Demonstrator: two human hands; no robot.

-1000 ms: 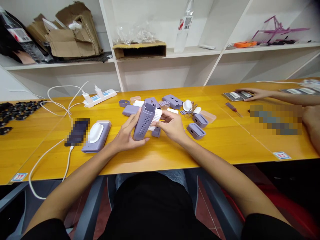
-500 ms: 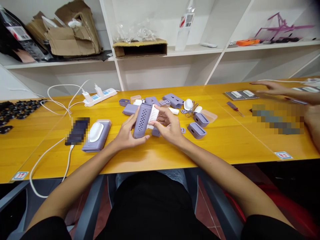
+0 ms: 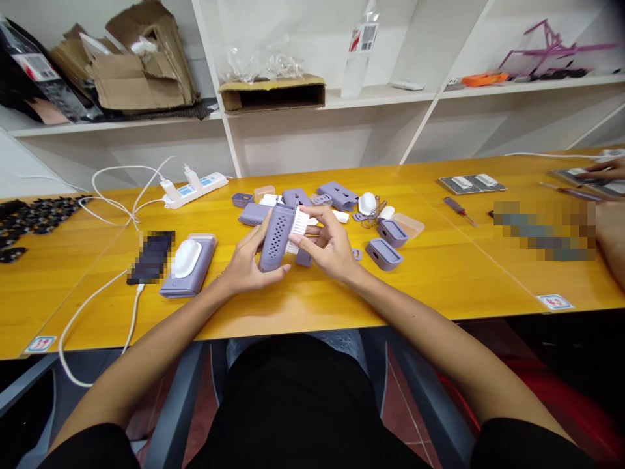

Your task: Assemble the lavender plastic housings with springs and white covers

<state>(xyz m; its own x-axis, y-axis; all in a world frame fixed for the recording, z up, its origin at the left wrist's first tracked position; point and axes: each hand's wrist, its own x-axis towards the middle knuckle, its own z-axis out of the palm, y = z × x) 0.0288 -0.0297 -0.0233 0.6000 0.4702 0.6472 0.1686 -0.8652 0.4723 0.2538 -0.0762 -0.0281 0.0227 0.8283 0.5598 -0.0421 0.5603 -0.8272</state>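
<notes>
My left hand (image 3: 251, 260) is closed around a purple plastic casing (image 3: 277, 238) with rows of small holes, held tilted above the table. My right hand (image 3: 329, 244) pinches a white bristled brush head (image 3: 299, 228) against the casing's right side. Whether the brush is fixed to the casing cannot be made out. Behind and beside the hands lie loose purple parts, among them a casing piece (image 3: 336, 195), a small purple box (image 3: 385, 254) and a white oval piece (image 3: 367, 204). Thin metal springs (image 3: 375, 212) lie near that oval piece.
An assembled purple casing with a white top (image 3: 188, 264) lies left, next to a blurred phone (image 3: 152, 257) on a white cable. A power strip (image 3: 196, 190) stands behind. Right are a screwdriver (image 3: 459, 210), a grey plate (image 3: 471, 184) and a co-worker's hand (image 3: 610, 170).
My hands keep nearly the same hold on the casing and the brush head. At the right, the co-worker's hand has drawn back from the grey plate towards the right edge.
</notes>
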